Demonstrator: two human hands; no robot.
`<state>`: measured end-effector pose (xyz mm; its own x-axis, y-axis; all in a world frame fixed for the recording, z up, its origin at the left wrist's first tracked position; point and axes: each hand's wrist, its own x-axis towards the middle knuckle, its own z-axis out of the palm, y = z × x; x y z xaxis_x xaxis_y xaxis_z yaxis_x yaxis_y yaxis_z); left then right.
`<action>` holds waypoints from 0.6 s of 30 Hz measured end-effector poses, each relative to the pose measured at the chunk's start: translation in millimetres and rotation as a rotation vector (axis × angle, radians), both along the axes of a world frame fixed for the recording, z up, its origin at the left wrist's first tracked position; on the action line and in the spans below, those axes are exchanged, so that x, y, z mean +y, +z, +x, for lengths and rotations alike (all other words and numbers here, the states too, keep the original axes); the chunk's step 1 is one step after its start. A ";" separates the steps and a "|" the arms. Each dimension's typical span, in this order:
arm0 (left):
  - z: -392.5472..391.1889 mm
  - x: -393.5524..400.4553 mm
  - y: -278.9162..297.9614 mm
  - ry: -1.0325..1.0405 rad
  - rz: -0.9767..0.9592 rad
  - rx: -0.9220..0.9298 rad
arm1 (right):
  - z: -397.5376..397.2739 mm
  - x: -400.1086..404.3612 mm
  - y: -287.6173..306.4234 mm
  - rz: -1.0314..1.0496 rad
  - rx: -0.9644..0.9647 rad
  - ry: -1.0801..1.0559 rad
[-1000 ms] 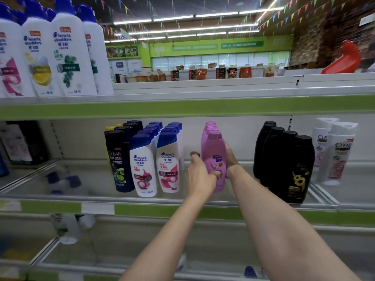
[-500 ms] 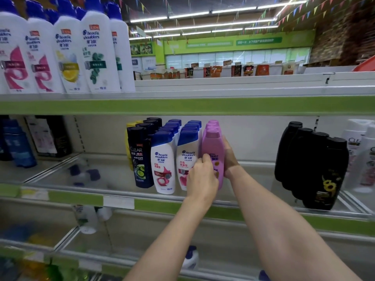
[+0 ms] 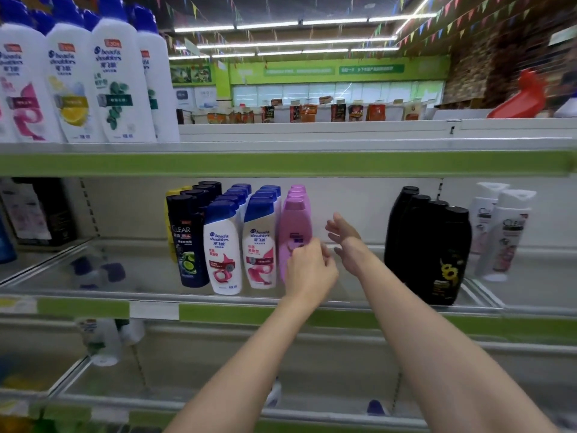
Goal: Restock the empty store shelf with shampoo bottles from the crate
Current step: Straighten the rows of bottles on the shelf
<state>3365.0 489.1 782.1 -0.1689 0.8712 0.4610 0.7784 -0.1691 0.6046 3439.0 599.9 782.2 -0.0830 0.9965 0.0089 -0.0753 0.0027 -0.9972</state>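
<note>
Head view: left hand point(image 3: 307, 270), fingers loosely curled and holding nothing, covers the lower front of the pink bottle point(image 3: 296, 226) on the shelf point(image 3: 218, 310), right hand point(image 3: 345, 242) open just beside it, bare shelf stretching to the black bottles point(image 3: 437, 245).

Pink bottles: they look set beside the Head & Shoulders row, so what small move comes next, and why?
Probably draw both hands back toward the crate for another bottle. The front pink bottle stands upright on the shelf; the right hand is open and off it, the left hand holds nothing, and bare shelf remains before the black bottles.
</note>
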 end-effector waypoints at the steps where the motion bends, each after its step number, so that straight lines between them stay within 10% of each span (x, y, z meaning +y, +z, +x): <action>1: 3.1 1.9 1.3 -0.025 -0.046 -0.076 | 7.0 -6.9 3.6 0.034 -0.018 -0.023; 18: 94.0 -23.9 11.2 -0.297 -0.209 -0.273 | 137.7 -163.4 46.4 0.399 -0.325 -0.363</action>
